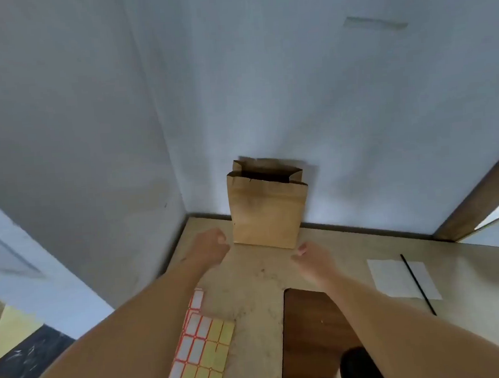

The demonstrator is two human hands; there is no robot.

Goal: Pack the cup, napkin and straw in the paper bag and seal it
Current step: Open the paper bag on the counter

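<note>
Farthest left of the fingers, under the left forearm, lies a label sheet [200, 351], red-bordered stickers beside yellow ones, flat on the bench [249, 292]. Ahead of it the left hand [209, 246] hangs over the bench with its fingers [220, 237] curled in loosely and nothing in them, just beside the lower left corner of the bag [266, 214]. The bag stands upright against the wall, mouth open, ahead of and between the two hands; I cannot tell what, if anything, is inside. The right hand [313, 258] hovers just short of the bag's lower right corner, its fingers [301, 248] relaxed and slightly apart, also holding nothing. Behind the right wrist, near the bottom edge, the dark-lidded cup [357, 370] sits on a dark board [308, 326], only partly in view. Well to the right of the fingers the napkin [402, 278] lies flat with the black straw [417, 283] resting across it. The step in hand looks like setting up the open bag, with packing not yet begun. The next move likely calls for drawing a hand back to the cup, gripping it upright, and lowering it through the narrow mouth without tipping the light bag; the other hand could steady the bag's side.
</note>
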